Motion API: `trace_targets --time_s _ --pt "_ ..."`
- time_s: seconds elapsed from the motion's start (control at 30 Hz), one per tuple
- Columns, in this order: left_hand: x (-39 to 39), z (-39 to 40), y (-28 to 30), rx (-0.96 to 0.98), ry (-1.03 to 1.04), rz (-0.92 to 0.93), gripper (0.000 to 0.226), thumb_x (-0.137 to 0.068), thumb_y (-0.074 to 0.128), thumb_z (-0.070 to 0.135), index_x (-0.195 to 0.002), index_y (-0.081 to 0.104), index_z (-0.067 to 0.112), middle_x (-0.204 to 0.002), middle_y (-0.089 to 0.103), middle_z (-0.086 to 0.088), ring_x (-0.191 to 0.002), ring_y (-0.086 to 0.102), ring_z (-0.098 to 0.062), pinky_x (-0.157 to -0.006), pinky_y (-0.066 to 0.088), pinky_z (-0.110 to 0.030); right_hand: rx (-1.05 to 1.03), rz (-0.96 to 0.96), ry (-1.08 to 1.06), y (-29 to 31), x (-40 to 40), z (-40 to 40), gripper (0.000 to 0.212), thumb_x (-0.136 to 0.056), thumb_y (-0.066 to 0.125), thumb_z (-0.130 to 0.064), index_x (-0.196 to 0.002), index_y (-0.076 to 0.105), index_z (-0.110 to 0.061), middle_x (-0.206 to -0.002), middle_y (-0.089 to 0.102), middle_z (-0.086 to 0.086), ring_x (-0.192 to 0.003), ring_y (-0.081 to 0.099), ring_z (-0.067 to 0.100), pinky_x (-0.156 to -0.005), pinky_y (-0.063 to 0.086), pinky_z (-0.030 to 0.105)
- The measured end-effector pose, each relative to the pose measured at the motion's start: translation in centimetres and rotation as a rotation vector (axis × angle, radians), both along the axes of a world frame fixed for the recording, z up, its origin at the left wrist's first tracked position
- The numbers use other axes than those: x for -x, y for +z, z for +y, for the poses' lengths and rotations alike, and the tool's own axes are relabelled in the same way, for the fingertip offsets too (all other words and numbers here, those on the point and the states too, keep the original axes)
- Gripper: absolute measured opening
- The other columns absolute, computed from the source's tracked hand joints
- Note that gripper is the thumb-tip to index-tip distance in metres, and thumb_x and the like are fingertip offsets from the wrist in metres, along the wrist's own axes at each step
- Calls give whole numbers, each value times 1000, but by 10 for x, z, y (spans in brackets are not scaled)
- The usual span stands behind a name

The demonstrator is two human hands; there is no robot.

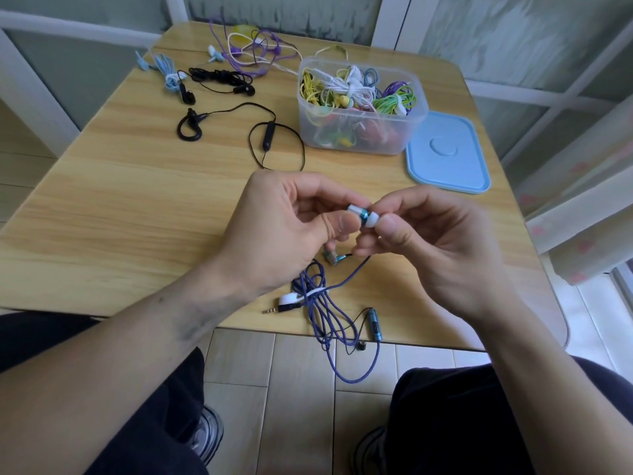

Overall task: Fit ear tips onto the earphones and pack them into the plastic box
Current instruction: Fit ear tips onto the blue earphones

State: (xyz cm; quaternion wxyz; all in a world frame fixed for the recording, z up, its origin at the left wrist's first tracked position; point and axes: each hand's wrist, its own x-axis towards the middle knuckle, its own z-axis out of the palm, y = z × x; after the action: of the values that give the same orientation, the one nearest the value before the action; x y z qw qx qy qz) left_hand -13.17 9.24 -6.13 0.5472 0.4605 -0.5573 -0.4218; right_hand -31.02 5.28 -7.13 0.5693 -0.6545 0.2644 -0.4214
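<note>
Both forearms are seen bare up to the frame's lower edge, with no sleeves, watch or rings to be made out. A dark smudged mark is carried on the left forearm [186,317] below the wrist. Black trousers [455,419] are worn over both knees. Dark shoes with grey uppers [208,437] are worn on the feet

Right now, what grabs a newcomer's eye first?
Both hands at centre: the left hand holds a blue earbud while the right hand pinches a white ear tip onto it. Behind, a clear plastic box brims with bright cables, its blue lid flat alongside.
</note>
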Motion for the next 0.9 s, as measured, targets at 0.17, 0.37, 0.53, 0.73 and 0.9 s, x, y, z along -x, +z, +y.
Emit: trace_targets --time_s 0.17,0.37,0.53,0.73,0.9 --pt "1 1 -6 17 18 42 17 -77 73 -2 -87 73 11 -75 74 -2 -59 64 -12 -53 51 -22 -134 -69 17 -2 -4 1 7 -80 69 -17 -85 73 -12 -76 73 10 -68 72 25 -68 60 37" --pt "4 3 -7 -12 7 78 19 -78 72 -5 -85 72 13 -72 74 -1 -57 63 -17 -52 55 -26 -115 -52 35 -2 -1 0 7 -80 71 -17 -85 73 -13 -77 73 9 -68 72 25 -69 60 36" --pt "6 4 -4 -36 -7 81 21 -77 70 -7 -82 71 13 -64 71 0 -53 62 -14 -53 54 -28 -31 -23 -2 -1 2 0 4 -81 69 -9 -85 69 -10 -78 75 7 -68 73 25 -68 59 32" --pt "7 3 -3 39 86 -35 23 -78 74 -6 -85 74 16 -73 74 -5 -60 66 -28 -54 57 -31 -224 -120 -7 -4 -4 3 6 -74 74 -21 -79 76 -19 -74 72 10 -64 69 22 -67 58 32" --pt "7 3 -2 202 175 -197 22 -77 72 -11 -87 75 8 -79 73 2 -71 71 -7 -64 54 -19 -634 -260 23 3 -14 12 14 -72 66 -12 -82 75 -7 -63 65 4 -57 64 9 -58 57 20"
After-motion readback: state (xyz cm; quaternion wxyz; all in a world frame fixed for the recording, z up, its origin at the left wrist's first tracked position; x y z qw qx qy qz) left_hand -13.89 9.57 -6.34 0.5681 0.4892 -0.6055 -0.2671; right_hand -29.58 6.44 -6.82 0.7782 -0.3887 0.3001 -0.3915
